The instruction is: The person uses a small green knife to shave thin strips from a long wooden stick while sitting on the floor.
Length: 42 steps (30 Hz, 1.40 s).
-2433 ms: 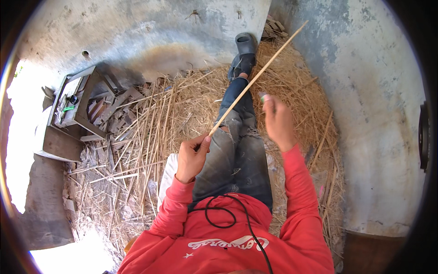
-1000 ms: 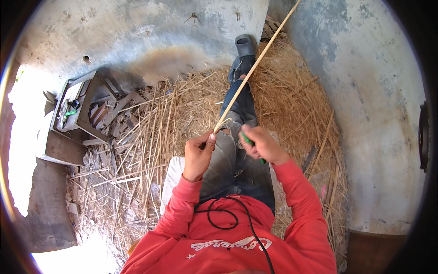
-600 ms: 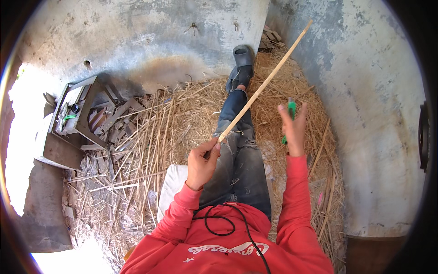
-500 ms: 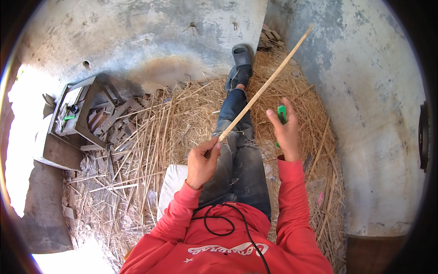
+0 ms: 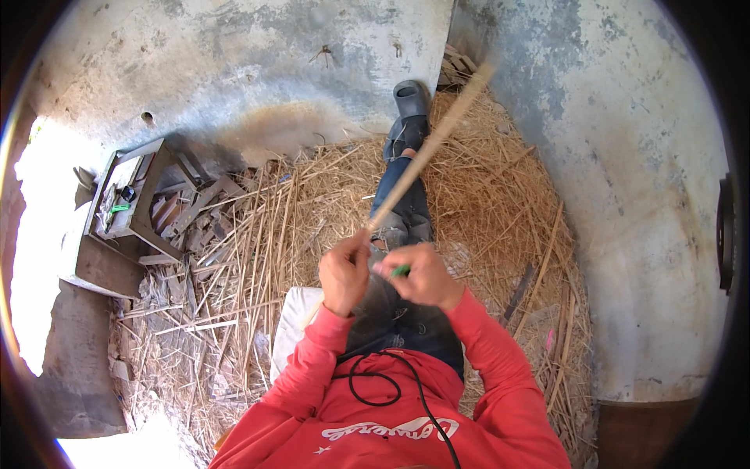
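A long, pale wooden strip (image 5: 426, 152) slants up and away to the right over my outstretched legs, its far end smeared by motion. My left hand (image 5: 344, 270) is closed around its near end. Just to the right, my right hand (image 5: 422, 273) is wrapped around a green utility knife (image 5: 400, 270), of which only a small green part shows. The knife is close to the near end of the strip; whether its blade touches the wood I cannot tell.
Straw and shavings (image 5: 500, 187) cover the floor, with several long strips (image 5: 289, 203) on the left. A small wooden table (image 5: 129, 195) with a green item on it stands at the left beside scrap wood. Grey walls (image 5: 641, 195) rise ahead and right. A white cushion (image 5: 293, 316) lies beneath me.
My right hand has swung left and inward with the utility knife, from out at the right to beside my left hand. The strip's far end has shifted left and down.
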Available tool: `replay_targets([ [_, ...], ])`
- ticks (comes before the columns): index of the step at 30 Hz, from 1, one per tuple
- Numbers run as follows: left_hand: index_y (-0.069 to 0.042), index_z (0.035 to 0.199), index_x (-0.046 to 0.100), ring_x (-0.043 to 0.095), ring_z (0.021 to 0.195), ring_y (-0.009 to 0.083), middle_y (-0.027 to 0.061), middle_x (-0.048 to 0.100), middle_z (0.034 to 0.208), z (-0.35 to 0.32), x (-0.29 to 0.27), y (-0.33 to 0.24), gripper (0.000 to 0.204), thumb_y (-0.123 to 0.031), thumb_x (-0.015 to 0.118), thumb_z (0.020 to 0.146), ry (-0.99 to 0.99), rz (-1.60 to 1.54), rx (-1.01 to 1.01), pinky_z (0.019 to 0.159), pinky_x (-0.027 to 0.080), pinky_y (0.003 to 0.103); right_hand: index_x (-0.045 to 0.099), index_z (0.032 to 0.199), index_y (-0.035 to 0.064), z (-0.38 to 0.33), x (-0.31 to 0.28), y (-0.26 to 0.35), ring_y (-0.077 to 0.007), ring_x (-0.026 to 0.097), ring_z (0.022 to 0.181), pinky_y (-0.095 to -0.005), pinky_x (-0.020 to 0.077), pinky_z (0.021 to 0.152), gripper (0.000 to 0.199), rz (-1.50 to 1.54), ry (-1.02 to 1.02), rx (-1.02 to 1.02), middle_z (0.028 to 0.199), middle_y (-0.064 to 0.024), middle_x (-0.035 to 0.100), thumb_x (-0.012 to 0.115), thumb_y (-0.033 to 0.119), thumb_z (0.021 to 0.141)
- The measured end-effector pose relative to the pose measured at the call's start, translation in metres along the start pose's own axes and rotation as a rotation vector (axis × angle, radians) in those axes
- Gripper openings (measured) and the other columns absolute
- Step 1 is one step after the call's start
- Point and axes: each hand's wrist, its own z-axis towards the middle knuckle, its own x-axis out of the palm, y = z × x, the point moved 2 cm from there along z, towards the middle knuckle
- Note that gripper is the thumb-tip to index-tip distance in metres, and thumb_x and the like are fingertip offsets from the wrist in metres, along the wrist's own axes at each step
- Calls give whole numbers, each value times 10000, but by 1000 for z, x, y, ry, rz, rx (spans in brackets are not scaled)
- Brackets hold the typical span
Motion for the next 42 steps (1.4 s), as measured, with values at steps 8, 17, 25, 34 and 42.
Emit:
replay_targets([
  [8,30,1195,731,443,651,16,-42,588,735,19,-23,12,295,-207,605,1071,88,-378,-37,574,354,227,728,1060,5,21,-65,-21,-63,519,627,-287,427,573,228,-81,-653,200,707,16,624,789,168,913],
  [17,3,1119,719,481,618,47,-27,573,687,6,-15,-17,334,-234,483,1126,405,-552,-181,577,390,238,713,1212,30,26,-64,-15,-35,435,588,-246,375,557,382,-28,-376,345,678,62,517,802,252,913],
  [25,-14,1164,689,383,541,11,-33,557,699,0,-10,-23,380,-306,448,1138,442,-548,-87,496,305,195,680,1143,-34,36,-27,10,-35,608,675,-250,587,614,268,311,-173,379,743,16,625,758,144,958],
  [34,-26,1160,692,434,562,26,-35,582,709,0,-12,-26,325,-240,449,1135,470,-598,-153,527,355,218,726,1133,-6,34,-29,-7,-31,574,706,-261,493,633,252,242,-175,311,783,24,659,727,183,966],
  [42,-34,1239,687,427,579,17,-37,552,722,-2,-13,-28,314,-253,495,1121,413,-573,-82,531,342,197,663,951,5,29,-42,10,-242,604,634,-381,459,598,402,-64,-108,382,732,-144,644,591,389,1043],
])
